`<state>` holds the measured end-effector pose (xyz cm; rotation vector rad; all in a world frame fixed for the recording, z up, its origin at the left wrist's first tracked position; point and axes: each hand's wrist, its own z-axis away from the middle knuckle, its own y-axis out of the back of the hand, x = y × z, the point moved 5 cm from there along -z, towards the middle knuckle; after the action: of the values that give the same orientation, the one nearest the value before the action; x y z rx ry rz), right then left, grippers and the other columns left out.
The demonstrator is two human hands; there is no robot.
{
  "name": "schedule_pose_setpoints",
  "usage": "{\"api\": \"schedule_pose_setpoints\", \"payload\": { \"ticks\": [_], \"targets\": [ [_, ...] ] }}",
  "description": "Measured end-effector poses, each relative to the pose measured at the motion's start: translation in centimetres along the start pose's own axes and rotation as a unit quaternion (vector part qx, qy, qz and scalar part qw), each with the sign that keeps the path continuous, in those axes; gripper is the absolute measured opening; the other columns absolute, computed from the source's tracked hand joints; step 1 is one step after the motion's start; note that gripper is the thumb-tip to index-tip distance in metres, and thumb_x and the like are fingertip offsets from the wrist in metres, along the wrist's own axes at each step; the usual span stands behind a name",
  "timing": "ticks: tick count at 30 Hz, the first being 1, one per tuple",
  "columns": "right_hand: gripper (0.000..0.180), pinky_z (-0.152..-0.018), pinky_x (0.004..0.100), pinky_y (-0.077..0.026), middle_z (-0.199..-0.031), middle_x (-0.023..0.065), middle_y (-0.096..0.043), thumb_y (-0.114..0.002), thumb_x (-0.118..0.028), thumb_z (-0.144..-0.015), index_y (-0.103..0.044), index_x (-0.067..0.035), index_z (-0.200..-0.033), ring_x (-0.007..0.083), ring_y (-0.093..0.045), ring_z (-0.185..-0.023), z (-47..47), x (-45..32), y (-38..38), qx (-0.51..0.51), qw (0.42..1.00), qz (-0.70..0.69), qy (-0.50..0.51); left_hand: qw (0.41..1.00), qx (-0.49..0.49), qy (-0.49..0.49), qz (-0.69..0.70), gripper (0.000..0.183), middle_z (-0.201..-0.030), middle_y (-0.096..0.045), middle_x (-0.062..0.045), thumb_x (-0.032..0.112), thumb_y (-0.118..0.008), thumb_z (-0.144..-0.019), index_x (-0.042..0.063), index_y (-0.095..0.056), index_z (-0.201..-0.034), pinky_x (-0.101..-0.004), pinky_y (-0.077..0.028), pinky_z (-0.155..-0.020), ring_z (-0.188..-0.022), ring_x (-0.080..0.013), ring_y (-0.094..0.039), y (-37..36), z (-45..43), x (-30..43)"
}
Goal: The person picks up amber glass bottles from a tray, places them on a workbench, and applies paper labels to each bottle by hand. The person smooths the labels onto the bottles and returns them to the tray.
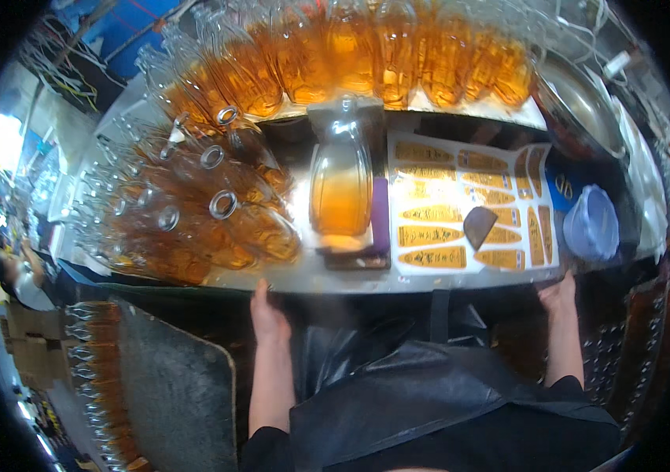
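My left hand (270, 318) is at the front edge of the metal worktable (317, 277), its thumb up against the rim and its fingers hidden below. My right hand (559, 293) grips the same edge farther right, near a blue plastic bucket (591, 224). Between them, back from the edge, one clear glass bottle (341, 183) of amber liquid rests on a small stand beside a purple block (380, 215). To its right lies a white sheet of gold labels (470, 206) bearing writing. A flat brown scraper-like piece (479, 227) rests on the sheet.
Many filled bottles (193, 200) crowd the table's left side; another row (347, 59) stands on a raised shelf behind. A metal basin (583, 106) leans at the back right. Beside my left arm is a dark board (176, 377) with more bottles (99, 377). A person (22, 271) is far left.
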<state>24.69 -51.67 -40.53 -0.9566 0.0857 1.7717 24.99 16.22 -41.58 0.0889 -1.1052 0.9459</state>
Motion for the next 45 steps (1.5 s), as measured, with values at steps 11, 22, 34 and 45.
{"api": "schedule_pose_setpoints", "payload": {
  "ticks": [11,22,34,45],
  "targets": [
    [0.018,-0.055,0.0251,-0.042,-0.076,-0.0001,-0.056,-0.060,-0.017,-0.106,-0.063,-0.002,-0.096,0.0079,-0.051,-0.062,18.7,4.8,-12.1,-0.224,0.749,0.367,0.504,0.999,-0.031,0.033,-0.028,0.041,-0.125,-0.064,-0.007,0.034,-0.065,-0.101,0.006,-0.060,-0.131,-0.0360,-0.047,-0.096,-0.109,-0.0201,-0.060,0.1,1.1,0.3],
    [0.025,-0.056,0.0356,-0.057,-0.081,0.0054,-0.069,-0.074,-0.008,-0.085,-0.067,-0.010,-0.109,0.0227,-0.068,-0.064,33.2,10.8,-33.4,-0.653,0.162,0.318,0.668,0.849,0.128,-0.100,-0.502,0.023,-0.112,-0.069,-0.018,0.023,-0.061,-0.097,0.006,-0.070,-0.110,-0.0440,-0.051,-0.095,-0.109,-0.0388,-0.065,22.5,10.0,-11.4],
    [0.036,-0.086,0.0543,-0.054,-0.104,0.0235,-0.073,-0.056,-0.032,-0.095,-0.071,-0.008,-0.117,0.0436,-0.068,-0.101,10.7,14.6,-3.6,-0.353,0.222,0.906,0.070,0.841,0.050,0.207,-0.498,0.031,-0.129,-0.065,-0.022,0.028,-0.058,-0.098,0.005,-0.070,-0.115,-0.0464,-0.050,-0.099,-0.122,-0.0384,-0.061,30.2,10.6,-17.8],
    [0.037,-0.087,0.0524,-0.055,-0.106,0.0233,-0.073,-0.058,-0.035,-0.095,-0.074,-0.006,-0.112,0.0420,-0.069,-0.102,8.8,15.6,2.3,-0.231,0.392,0.884,-0.105,0.846,-0.004,0.138,-0.515,0.033,-0.127,-0.066,-0.023,0.029,-0.058,-0.098,0.004,-0.070,-0.115,-0.0472,-0.050,-0.099,-0.121,-0.0396,-0.062,19.4,1.3,-11.9]
  ]
}}
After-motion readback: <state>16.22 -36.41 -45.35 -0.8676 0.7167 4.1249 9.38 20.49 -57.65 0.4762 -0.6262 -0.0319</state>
